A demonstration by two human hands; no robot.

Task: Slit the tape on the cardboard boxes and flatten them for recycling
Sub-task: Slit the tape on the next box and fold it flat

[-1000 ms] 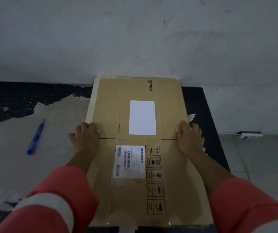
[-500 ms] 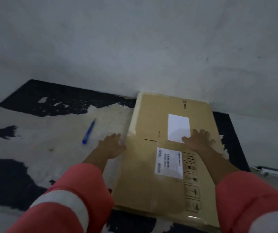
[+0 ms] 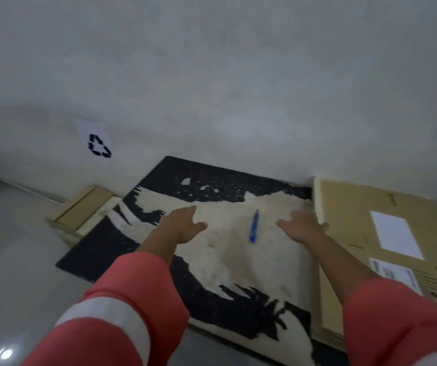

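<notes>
View: head camera, looking down at a floor corner.
Landmark: black and cream mat (image 3: 212,262) laid on the floor with its far edge against the wall (image 3: 238,88).
Cardboard box (image 3: 349,228): lies flat over the mat's right side, far end against the wall; a blank white label and a printed label face up.
Blue cutter (image 3: 253,226): lies on the mat's cream middle, just left of the box, touched by neither hand.
Left hand (image 3: 183,225): over the mat's left-centre, fingers loosely spread, holding nothing; whether it touches the mat cannot be told.
Right hand (image 3: 301,228): over the mat, right of the cutter, fingers spread and empty; its outer side lies at the box's left edge, contact unclear.
Sleeves (image 3: 122,313): coral with a pale band, reaching in from the mat's near side.
Second cardboard pile (image 3: 80,210): flat on the floor just off the mat's far-left corner, by the wall.
Recycling sign (image 3: 95,140): white sheet with a dark arrow symbol on the wall, above that pile.
Floor (image 3: 14,260): grey and glossy, left of the mat.
</notes>
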